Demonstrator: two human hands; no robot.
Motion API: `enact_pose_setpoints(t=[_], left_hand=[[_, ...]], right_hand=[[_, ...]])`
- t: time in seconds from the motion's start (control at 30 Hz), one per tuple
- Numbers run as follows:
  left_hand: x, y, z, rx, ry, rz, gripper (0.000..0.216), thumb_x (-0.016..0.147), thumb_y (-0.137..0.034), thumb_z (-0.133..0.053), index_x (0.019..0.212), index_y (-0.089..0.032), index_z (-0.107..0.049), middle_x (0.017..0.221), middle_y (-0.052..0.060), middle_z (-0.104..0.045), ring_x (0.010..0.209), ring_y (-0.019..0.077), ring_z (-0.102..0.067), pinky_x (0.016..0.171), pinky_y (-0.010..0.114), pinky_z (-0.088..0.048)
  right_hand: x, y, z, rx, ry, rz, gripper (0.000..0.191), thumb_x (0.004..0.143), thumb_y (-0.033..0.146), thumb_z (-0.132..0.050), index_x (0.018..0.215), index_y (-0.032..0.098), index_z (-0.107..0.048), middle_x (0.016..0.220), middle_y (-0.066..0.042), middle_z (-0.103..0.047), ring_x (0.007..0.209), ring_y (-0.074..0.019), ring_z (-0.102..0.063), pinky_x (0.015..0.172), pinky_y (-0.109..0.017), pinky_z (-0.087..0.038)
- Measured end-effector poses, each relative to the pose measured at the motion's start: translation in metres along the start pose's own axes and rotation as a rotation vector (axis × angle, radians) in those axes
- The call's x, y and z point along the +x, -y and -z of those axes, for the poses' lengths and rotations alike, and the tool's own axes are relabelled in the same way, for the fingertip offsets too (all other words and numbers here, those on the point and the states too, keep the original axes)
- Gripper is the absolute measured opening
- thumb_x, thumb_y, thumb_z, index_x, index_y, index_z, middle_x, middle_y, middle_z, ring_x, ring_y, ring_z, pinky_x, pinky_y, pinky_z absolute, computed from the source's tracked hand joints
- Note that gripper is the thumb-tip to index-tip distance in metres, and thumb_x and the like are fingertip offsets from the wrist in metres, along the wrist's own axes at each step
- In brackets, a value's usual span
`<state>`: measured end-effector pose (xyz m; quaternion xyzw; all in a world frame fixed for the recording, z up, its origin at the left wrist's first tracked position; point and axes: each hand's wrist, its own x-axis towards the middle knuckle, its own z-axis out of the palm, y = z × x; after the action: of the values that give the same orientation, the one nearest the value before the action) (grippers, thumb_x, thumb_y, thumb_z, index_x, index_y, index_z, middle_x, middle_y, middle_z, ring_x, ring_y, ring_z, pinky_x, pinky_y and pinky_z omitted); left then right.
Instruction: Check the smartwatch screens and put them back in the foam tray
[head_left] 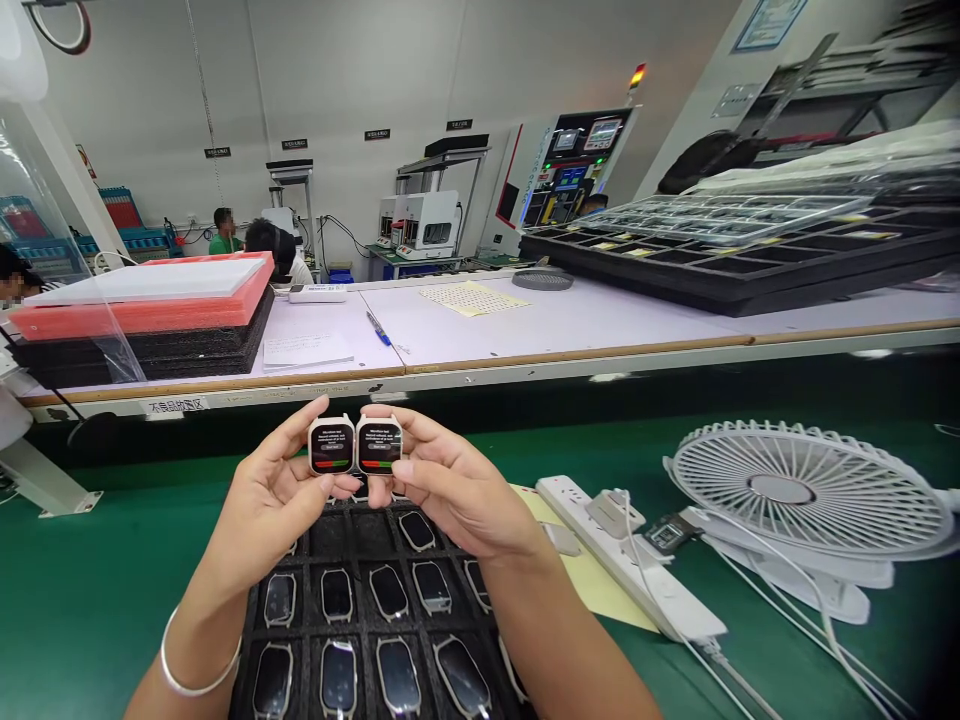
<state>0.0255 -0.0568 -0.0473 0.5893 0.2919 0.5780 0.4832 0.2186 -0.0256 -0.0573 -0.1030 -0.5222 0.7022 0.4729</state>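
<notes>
My left hand (281, 480) grips a smartwatch body (331, 446) by its edges, thumb below and fingers behind. In my right hand (442, 475) is a second smartwatch body (379, 446), pinched at its right side by the thumb. The two are held upright side by side, their lit screens facing me with white text and a red and green bar. Below my hands lies a black foam tray (352, 625) whose compartments hold several more watch bodies with dark screens. My forearms cover part of the tray's sides.
Right of the tray are a white power strip (630, 560), cables and a white fan (780, 490) on the green mat. A raised shelf (465, 345) crosses ahead, bearing a foam stack (142, 310), a blue pen (379, 328) and black trays (735, 260). People sit beyond.
</notes>
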Motion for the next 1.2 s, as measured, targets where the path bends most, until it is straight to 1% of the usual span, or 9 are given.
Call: enact_pose_setpoints(t=[0.27,0.4,0.57,0.67,0.73,0.97,1.07,1.2], left_hand=[[-0.0004,0.0018,0.0011,0.0,0.036,-0.044,0.051,0.086,-0.012,-0.07,0.131,-0.035,-0.061,0.111,0.002,-0.067,0.081,0.0139,-0.073,0.079,0.024,-0.063],[-0.0001,0.0031,0.0002,0.024,0.015,-0.054,0.051,0.086,-0.011,-0.069,0.13,-0.034,-0.061,0.11,0.002,-0.067,0.079,0.0123,-0.073,0.077,0.022,-0.063],[0.0015,0.004,-0.0013,0.051,-0.031,-0.076,0.052,0.085,-0.011,-0.07,0.131,-0.03,-0.06,0.114,0.003,-0.067,0.078,0.0109,-0.071,0.076,0.02,-0.062],[0.0026,0.0048,-0.0013,0.067,-0.061,-0.091,0.051,0.085,-0.01,-0.069,0.131,-0.03,-0.06,0.11,0.003,-0.068,0.077,0.0098,-0.07,0.074,0.019,-0.061],[0.0031,0.0058,-0.001,0.078,-0.078,-0.101,0.05,0.085,-0.011,-0.069,0.13,-0.03,-0.06,0.108,0.002,-0.068,0.076,0.0092,-0.07,0.073,0.019,-0.061],[0.0043,0.0098,-0.0008,0.088,-0.084,-0.098,0.047,0.084,-0.012,-0.07,0.128,-0.029,-0.061,0.104,0.002,-0.067,0.071,0.0078,-0.068,0.069,0.017,-0.059],[0.0045,0.0094,-0.0015,0.099,-0.087,-0.084,0.045,0.085,-0.013,-0.069,0.126,-0.028,-0.061,0.104,0.002,-0.067,0.07,0.0074,-0.068,0.067,0.017,-0.059],[0.0045,0.0078,-0.0021,0.105,-0.084,-0.062,0.033,0.089,-0.019,-0.066,0.121,-0.024,-0.061,0.102,0.004,-0.068,0.067,0.0094,-0.069,0.065,0.02,-0.06]], right_hand=[[-0.0017,0.0012,-0.0023,-0.063,-0.009,0.011,0.043,0.085,0.019,-0.068,0.126,0.019,-0.057,0.09,-0.002,-0.064,0.072,-0.0139,-0.066,0.073,-0.03,-0.053],[-0.0019,0.0006,-0.002,-0.068,0.001,0.024,0.042,0.085,0.019,-0.068,0.126,0.021,-0.057,0.089,-0.001,-0.063,0.073,-0.013,-0.066,0.074,-0.029,-0.053],[-0.0011,0.0002,-0.0004,-0.082,-0.005,0.042,0.043,0.085,0.018,-0.069,0.127,0.021,-0.057,0.092,-0.001,-0.063,0.073,-0.0125,-0.066,0.073,-0.028,-0.053],[-0.0006,-0.0005,0.0003,-0.091,-0.013,0.048,0.043,0.085,0.018,-0.069,0.126,0.022,-0.057,0.099,-0.003,-0.064,0.073,-0.0117,-0.066,0.073,-0.028,-0.052],[-0.0004,-0.0011,0.0006,-0.098,-0.002,0.045,0.043,0.085,0.017,-0.069,0.127,0.022,-0.057,0.1,-0.003,-0.064,0.073,-0.0109,-0.066,0.073,-0.026,-0.052],[0.0003,-0.0016,0.0009,-0.106,-0.006,0.041,0.043,0.085,0.018,-0.07,0.126,0.023,-0.058,0.094,-0.001,-0.064,0.071,-0.01,-0.066,0.075,-0.026,-0.053],[0.0009,-0.0018,0.0002,-0.113,-0.014,0.048,0.041,0.085,0.018,-0.07,0.124,0.022,-0.059,0.094,-0.001,-0.064,0.07,-0.0098,-0.066,0.073,-0.025,-0.052],[0.0019,-0.0024,-0.0001,-0.135,-0.035,0.046,0.037,0.086,0.022,-0.07,0.122,0.021,-0.06,0.087,0.0,-0.063,0.066,-0.0105,-0.065,0.067,-0.025,-0.052]])
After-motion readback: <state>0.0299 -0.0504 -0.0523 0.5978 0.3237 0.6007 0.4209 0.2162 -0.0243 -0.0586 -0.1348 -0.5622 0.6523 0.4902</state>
